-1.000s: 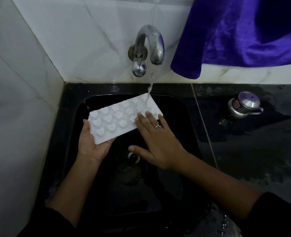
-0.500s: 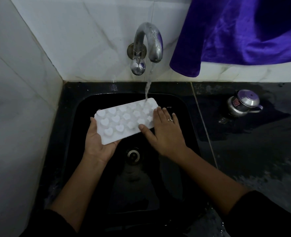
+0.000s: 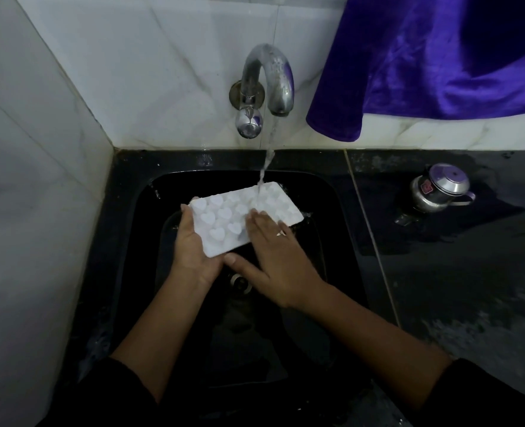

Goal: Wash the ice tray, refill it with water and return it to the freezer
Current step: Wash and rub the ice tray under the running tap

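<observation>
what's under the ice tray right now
The left hand cups the ice tray from below at its near end. Beneath it lies the black sink; the drain shows partly, behind the right hand.

The black bench [image 3: 440, 272] is wet, with a black sink [image 3: 125, 229] recessed at its left end against the tiled walls. A small lidded metal pot [image 3: 438, 188] stands on the bench, right of the sink.
</observation>
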Demonstrator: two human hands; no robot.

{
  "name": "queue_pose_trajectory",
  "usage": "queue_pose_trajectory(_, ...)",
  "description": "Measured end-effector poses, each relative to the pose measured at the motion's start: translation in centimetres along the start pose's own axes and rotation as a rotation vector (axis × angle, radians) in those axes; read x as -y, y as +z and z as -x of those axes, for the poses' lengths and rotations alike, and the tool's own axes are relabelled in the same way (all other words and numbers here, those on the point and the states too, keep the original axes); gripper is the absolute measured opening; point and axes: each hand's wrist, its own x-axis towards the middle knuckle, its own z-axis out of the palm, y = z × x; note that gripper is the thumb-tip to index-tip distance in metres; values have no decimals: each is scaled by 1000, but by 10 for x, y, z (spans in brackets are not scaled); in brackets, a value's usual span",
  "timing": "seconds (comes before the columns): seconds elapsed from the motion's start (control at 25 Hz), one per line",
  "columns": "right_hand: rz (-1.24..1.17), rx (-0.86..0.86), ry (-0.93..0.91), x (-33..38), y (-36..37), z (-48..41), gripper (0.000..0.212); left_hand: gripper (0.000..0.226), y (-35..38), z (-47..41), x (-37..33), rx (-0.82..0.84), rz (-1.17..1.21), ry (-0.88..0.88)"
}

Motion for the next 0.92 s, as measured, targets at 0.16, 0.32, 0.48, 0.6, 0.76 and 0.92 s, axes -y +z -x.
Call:
queue_pose_trajectory(0.16, -90, -9, 288, -24, -7, -17, 91, 76, 12, 5, 5, 50, -45, -19)
queue_pose_trajectory(0.32, -96, 40, -25, 9, 1, 6, 94, 74, 10, -7, 3, -14, -31, -27)
queue_pose_trajectory(0.48, -120, -1, 195, -11, 1, -7, 97, 71, 10, -10, 12, 2, -79, -27)
queue_pose_trajectory(0.6, -145, 27, 73, 11, 6, -1, 97, 73, 8, -15, 14, -10, -79, -75)
queue_pose_trajectory(0.76, -177, 11, 71, -1, 6, 2, 88, 75, 6, -14, 16, 32, -96, -102)
queue_pose_trajectory(0.92, -226, 52, 36, 15, 4, 6, 94, 77, 5, -13, 18, -4, -95, -113)
